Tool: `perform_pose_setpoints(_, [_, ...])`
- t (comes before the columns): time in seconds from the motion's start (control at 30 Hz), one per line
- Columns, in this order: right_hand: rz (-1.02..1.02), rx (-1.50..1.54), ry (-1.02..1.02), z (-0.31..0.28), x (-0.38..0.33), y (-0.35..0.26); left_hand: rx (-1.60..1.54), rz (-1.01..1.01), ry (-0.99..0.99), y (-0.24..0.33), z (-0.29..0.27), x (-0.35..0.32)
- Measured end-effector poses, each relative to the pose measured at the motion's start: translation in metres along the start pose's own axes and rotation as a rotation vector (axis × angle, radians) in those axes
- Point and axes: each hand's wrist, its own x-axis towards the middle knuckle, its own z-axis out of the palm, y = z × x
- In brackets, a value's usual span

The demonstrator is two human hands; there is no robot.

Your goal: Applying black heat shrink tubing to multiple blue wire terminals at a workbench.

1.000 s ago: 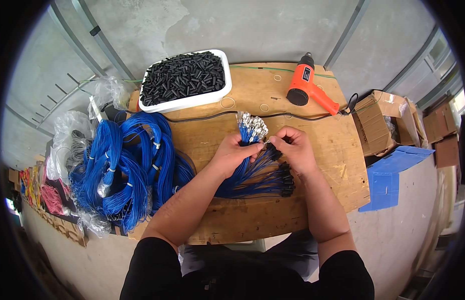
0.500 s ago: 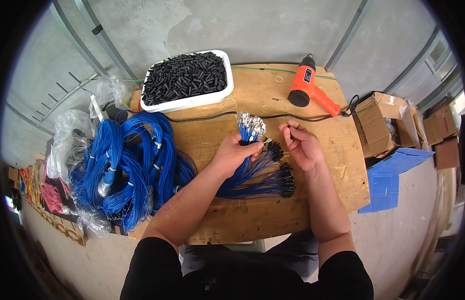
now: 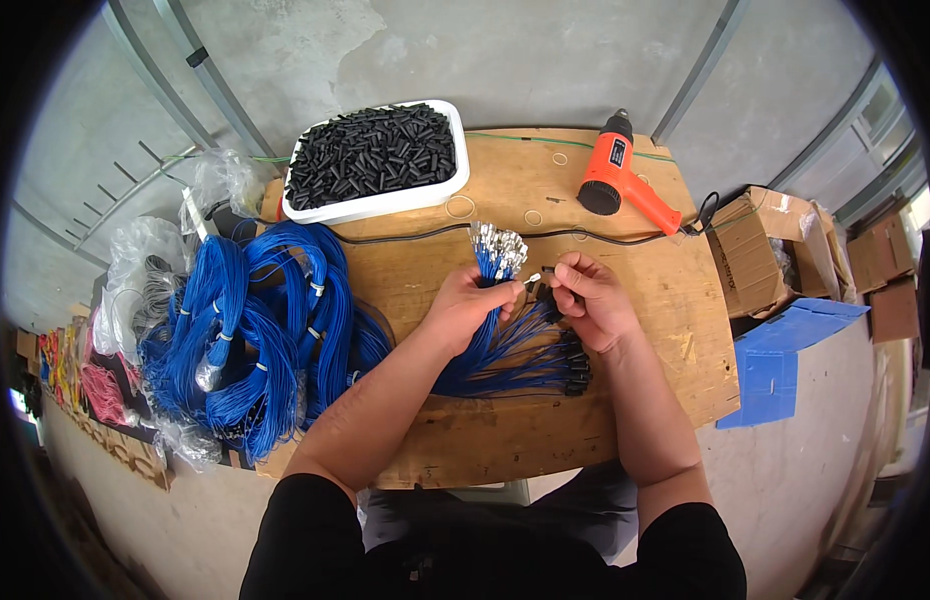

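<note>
My left hand (image 3: 473, 308) is closed around a bundle of blue wires (image 3: 475, 360) with shiny metal terminals (image 3: 499, 250) fanning out above the fist. One wire's terminal (image 3: 533, 278) sticks out to the right, past the thumb and fingertip. Close beside it, my right hand (image 3: 593, 300) pinches a short black sleeve (image 3: 548, 269), whose end points toward that terminal; a small gap seems to lie between them. Below the right hand, many wire ends on the table carry black sleeves (image 3: 575, 365).
A white tub (image 3: 463, 160) heaped with black sleeves (image 3: 370, 155) stands at the back. An orange heat gun (image 3: 625, 175) lies back right, its black cord crossing the wooden table (image 3: 525, 440). Coiled blue wire bundles (image 3: 255, 330) fill the left side. Cardboard boxes (image 3: 750, 250) sit to the right.
My right hand has moved slightly left, bringing the black sleeve close to the protruding terminal. My left hand still grips the wire bundle in nearly the same place.
</note>
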Motion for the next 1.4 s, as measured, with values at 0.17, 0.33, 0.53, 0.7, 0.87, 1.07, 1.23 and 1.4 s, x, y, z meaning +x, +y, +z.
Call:
perform_pose_setpoints(0.17, [-0.090,-0.193,0.011,0.007,-0.006,-0.006,0.005,0.002,0.019,-0.001,-0.001,0.001])
perform_pose_setpoints(0.33, [-0.118,-0.251,0.001,0.006,-0.006,-0.005,0.004,0.003,0.021,0.001,0.000,0.000])
perform_pose_setpoints(0.53, [-0.114,-0.262,0.028,0.010,-0.007,-0.004,0.000,0.033,-0.004,-0.002,0.000,0.000])
perform_pose_setpoints(0.7, [-0.124,-0.277,0.024,0.009,-0.008,-0.004,0.018,0.018,0.009,-0.001,0.001,0.000])
perform_pose_setpoints(0.87, [-0.189,-0.352,0.057,0.013,-0.007,-0.001,0.021,0.019,-0.023,-0.002,-0.003,0.000])
perform_pose_setpoints(1.07, [-0.208,-0.344,0.009,0.010,-0.007,-0.001,0.024,0.031,-0.051,-0.001,-0.001,0.000])
perform_pose_setpoints(1.23, [-0.208,-0.349,-0.010,0.009,-0.005,-0.001,0.059,0.040,-0.046,-0.002,-0.002,0.000])
perform_pose_setpoints(1.4, [-0.200,-0.368,-0.015,0.010,-0.006,-0.001,0.065,0.047,-0.059,-0.004,-0.002,0.000])
